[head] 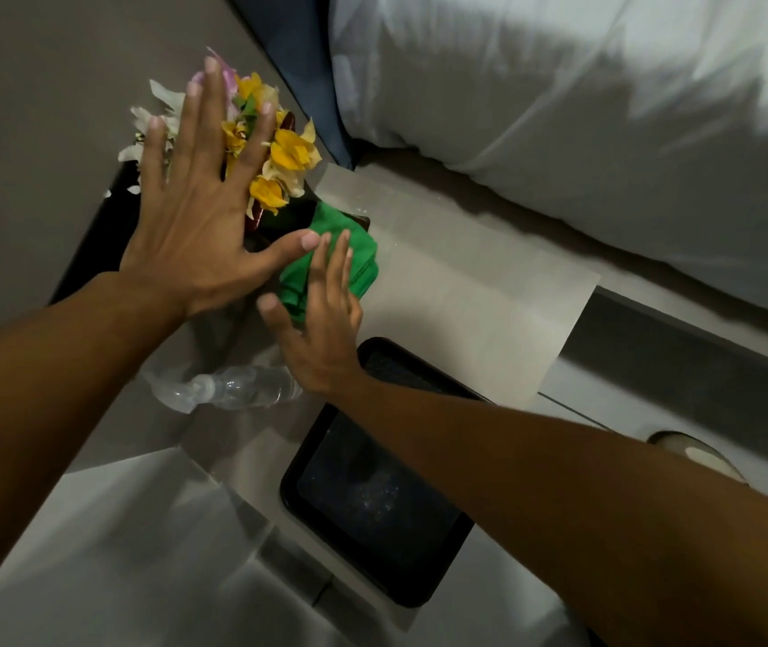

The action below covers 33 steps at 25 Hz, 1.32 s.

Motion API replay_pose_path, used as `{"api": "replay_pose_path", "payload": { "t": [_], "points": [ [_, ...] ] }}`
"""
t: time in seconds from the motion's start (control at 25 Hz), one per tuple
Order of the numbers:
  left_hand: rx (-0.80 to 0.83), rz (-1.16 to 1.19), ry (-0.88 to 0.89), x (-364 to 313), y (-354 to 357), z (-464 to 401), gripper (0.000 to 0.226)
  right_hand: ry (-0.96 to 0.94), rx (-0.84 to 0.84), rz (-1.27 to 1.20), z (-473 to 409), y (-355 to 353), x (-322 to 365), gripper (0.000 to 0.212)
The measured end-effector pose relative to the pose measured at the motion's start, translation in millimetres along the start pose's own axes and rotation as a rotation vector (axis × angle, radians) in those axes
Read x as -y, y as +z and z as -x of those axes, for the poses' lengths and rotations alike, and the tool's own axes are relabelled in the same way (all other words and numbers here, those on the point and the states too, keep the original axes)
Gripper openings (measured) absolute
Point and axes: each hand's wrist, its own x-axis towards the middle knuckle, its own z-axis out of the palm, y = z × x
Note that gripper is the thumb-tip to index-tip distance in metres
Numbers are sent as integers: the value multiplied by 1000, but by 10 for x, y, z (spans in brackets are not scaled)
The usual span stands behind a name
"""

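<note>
My left hand [190, 212] is spread flat with straight fingers in front of a bunch of yellow, white and pink flowers [286, 156], hiding much of it. My right hand [321, 319] reaches forward with straight fingers, its fingertips over a folded green cloth [354, 254] on the pale bedside surface [466, 291]. Neither hand holds anything.
A black tray [372, 516] lies under my right forearm. A clear plastic bottle [242, 387] lies on its side left of the tray. A bed with white bedding [582, 100] fills the upper right. A beige wall [45, 86] stands at the left.
</note>
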Motion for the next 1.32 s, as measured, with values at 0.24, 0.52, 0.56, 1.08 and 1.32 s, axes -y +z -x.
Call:
{"api": "replay_pose_path", "payload": {
  "t": [0.24, 0.52, 0.56, 1.08, 1.32],
  "points": [
    [-26, -1, -16, -19, 18, 5, 100, 134, -108, 3, -556, -142, 82, 85],
    [-33, -11, -33, 2, 29, 7, 100, 91, -34, 7, -130, -5, 118, 94],
    [-24, -11, -31, -11, 28, 7, 100, 143, -60, 1, -287, -74, 146, 89],
    [-3, 18, -71, -40, -1, 1, 106, 64, -99, -25, -406, -314, 72, 70],
    [16, -24, -85, -56, -42, -2, 104, 36, 36, -114, 20, -397, 171, 67]
  ]
}}
